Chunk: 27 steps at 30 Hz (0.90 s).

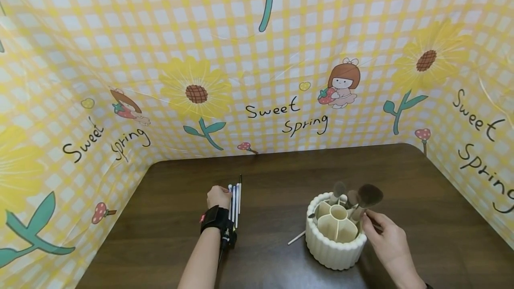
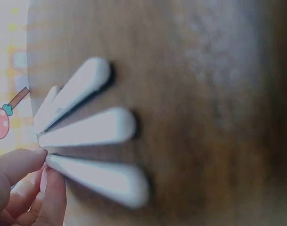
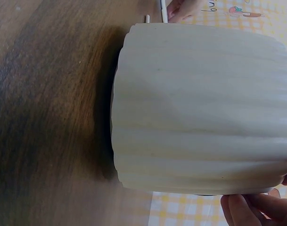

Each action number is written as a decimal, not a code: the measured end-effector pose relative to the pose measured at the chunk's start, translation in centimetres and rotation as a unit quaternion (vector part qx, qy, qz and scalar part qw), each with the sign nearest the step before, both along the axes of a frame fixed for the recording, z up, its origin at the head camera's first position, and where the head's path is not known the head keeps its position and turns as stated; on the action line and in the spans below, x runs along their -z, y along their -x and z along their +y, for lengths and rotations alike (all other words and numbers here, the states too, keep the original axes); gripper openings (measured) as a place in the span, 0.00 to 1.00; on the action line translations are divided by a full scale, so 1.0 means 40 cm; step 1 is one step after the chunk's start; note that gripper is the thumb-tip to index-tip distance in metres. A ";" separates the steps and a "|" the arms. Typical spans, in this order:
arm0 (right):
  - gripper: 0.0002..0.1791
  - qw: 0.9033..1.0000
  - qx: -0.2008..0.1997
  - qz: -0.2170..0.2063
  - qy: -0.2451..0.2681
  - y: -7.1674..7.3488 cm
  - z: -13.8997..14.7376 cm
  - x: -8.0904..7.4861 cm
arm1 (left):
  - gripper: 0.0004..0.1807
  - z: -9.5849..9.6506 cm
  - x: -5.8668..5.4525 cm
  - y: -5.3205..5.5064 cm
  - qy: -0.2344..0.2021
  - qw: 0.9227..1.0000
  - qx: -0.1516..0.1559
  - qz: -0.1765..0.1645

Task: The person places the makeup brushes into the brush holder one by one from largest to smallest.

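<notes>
Several slim white makeup brushes [image 1: 236,208] lie side by side on the table at the left, one showing a dark tip. My left hand [image 1: 218,196] is at their far end, thumb and fingers pinching the nearest brush [image 2: 101,181] in the left wrist view. To the right stands a round cream brush holder [image 1: 336,253] with fluted walls and petal-shaped compartments. Fluffy dark makeup brushes [image 1: 369,196] stand upright in its back and right side. My right hand [image 1: 387,237] grips the holder's right rim, fingers against the wall in the right wrist view.
A thin white stick [image 1: 296,238] lies on the table against the holder's left side. The dark brown wooden table [image 1: 265,253] has rounded far corners. A yellow checked cloth [image 1: 257,70] with flower prints hangs behind it and at both sides.
</notes>
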State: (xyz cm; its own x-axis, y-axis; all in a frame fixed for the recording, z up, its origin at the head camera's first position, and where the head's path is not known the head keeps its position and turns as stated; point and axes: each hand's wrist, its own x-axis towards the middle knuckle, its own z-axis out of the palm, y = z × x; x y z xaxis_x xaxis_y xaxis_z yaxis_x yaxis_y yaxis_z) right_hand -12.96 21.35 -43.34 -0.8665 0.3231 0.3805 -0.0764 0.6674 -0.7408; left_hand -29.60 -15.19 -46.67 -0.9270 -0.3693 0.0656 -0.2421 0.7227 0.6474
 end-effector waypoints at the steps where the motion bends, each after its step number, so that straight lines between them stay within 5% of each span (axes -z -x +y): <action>1: 0.14 1.000 -0.002 0.001 0.001 0.000 -0.001 0.000 | 0.08 -0.002 -0.001 -0.001 -0.001 1.000 -0.003 -0.002; 9: 0.14 1.000 0.000 -0.005 -0.006 0.001 -0.001 0.004 | 0.09 -0.004 -0.014 0.003 -0.007 1.000 -0.011 0.021; 17: 0.14 1.000 -0.002 -0.014 -0.007 0.002 0.006 0.000 | 0.13 0.051 -0.132 0.012 -0.059 0.994 0.021 0.091; 27: 0.14 1.000 -0.001 -0.016 -0.005 0.000 0.005 0.000 | 0.11 0.180 -0.253 -0.036 -0.083 0.974 0.109 0.182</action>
State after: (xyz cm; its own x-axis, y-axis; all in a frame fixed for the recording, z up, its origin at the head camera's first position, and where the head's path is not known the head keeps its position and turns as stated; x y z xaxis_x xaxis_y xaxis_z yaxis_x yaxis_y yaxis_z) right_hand -12.98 21.56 -43.33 -0.8794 0.3171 0.3550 -0.0543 0.6742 -0.7366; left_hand -28.14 -8.00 -36.56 -0.9108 -0.2001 0.3610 0.1731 0.6088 0.7742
